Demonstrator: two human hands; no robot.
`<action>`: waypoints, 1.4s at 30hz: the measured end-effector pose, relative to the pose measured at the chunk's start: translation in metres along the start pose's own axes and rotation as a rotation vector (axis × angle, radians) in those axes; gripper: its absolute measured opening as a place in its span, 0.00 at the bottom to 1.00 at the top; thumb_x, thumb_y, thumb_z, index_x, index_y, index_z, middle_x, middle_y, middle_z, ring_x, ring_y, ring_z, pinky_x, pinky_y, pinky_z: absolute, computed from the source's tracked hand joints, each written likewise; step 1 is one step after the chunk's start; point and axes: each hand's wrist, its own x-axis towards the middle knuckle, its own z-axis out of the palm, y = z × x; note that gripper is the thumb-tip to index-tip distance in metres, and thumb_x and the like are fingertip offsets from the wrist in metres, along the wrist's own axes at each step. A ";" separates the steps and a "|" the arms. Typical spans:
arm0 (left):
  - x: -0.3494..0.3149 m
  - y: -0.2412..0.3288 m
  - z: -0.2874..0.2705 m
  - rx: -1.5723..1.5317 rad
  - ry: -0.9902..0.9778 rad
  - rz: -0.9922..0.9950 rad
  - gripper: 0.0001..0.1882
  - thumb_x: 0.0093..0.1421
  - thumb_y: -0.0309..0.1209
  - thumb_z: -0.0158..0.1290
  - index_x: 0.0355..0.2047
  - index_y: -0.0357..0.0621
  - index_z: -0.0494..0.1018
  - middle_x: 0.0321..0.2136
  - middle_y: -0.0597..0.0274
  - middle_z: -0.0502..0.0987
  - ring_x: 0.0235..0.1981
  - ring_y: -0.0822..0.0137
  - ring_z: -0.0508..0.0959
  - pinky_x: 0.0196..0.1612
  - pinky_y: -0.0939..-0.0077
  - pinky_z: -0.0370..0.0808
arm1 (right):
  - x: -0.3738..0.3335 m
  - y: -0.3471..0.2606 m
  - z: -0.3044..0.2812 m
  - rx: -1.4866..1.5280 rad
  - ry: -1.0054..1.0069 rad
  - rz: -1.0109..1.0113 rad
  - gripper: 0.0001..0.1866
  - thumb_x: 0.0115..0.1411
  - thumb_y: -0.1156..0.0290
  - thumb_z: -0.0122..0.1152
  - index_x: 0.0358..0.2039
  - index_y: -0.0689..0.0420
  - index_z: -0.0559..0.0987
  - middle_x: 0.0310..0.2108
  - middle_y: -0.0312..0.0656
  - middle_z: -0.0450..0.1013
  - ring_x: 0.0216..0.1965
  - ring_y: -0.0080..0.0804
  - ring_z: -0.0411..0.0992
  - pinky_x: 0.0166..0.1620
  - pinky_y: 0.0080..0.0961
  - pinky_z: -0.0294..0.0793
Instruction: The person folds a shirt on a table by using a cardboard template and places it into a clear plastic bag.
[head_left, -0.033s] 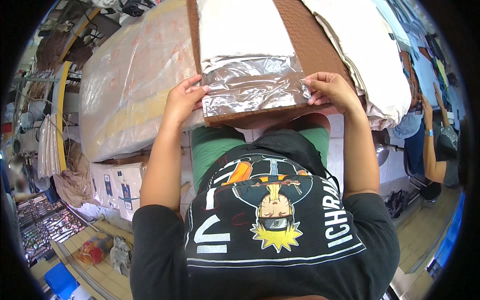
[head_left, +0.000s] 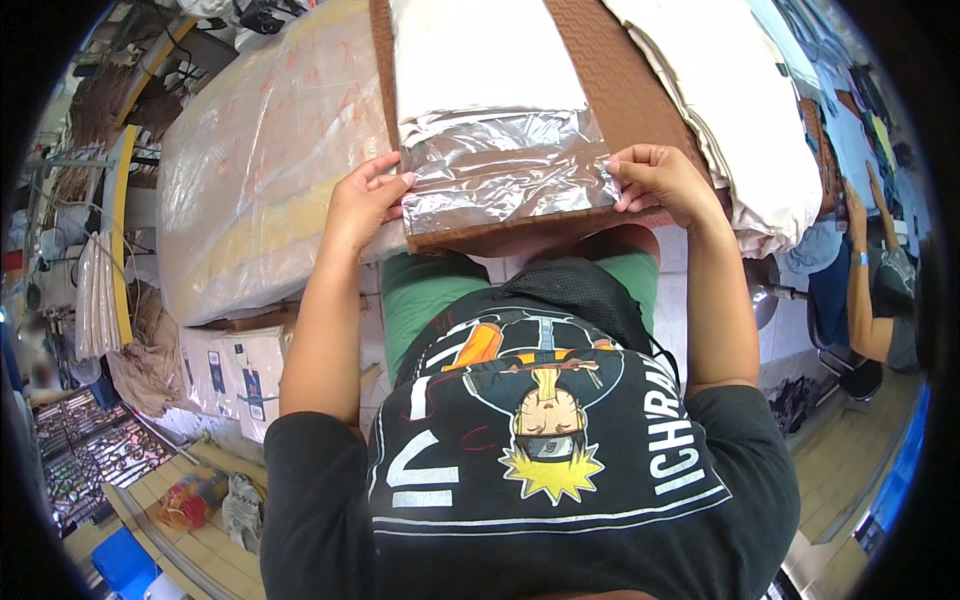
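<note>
A clear plastic bag lies in front of me, with a folded white garment inside its far part. The bag's near end is flat, shiny and has no cloth in it. My left hand is closed on the left edge of this end, thumb on top. At the opposite edge, my right hand pinches the plastic between thumb and fingers. Both hands sit close to the near edge of the brown textured table cover.
Left of the bag is a large plastic-wrapped bundle. To the right lies a pile of cream cloth. Beyond it, another person's forearm reaches toward light blue garments. Packed garments sit low at the left.
</note>
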 end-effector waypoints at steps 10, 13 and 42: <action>0.012 0.011 -0.013 0.127 0.076 0.076 0.19 0.63 0.34 0.48 0.51 0.36 0.66 0.36 0.63 0.78 0.32 0.77 0.76 0.31 0.87 0.73 | 0.000 -0.010 -0.014 -0.279 0.137 -0.077 0.12 0.57 0.63 0.59 0.34 0.59 0.76 0.23 0.35 0.75 0.22 0.17 0.72 0.22 0.12 0.66; 0.025 0.019 -0.005 0.000 0.041 0.067 0.20 0.63 0.32 0.47 0.53 0.34 0.65 0.38 0.60 0.76 0.35 0.73 0.77 0.34 0.84 0.75 | 0.018 -0.014 -0.008 -0.319 0.268 -0.163 0.15 0.55 0.62 0.60 0.37 0.59 0.78 0.27 0.37 0.77 0.27 0.22 0.74 0.28 0.18 0.71; 0.027 0.027 0.106 0.960 0.223 1.052 0.07 0.50 0.30 0.56 0.32 0.49 0.75 0.35 0.66 0.74 0.38 0.61 0.72 0.41 0.64 0.67 | -0.002 0.000 0.037 -0.965 0.589 -0.953 0.18 0.48 0.71 0.63 0.43 0.56 0.75 0.41 0.43 0.72 0.46 0.41 0.68 0.48 0.32 0.68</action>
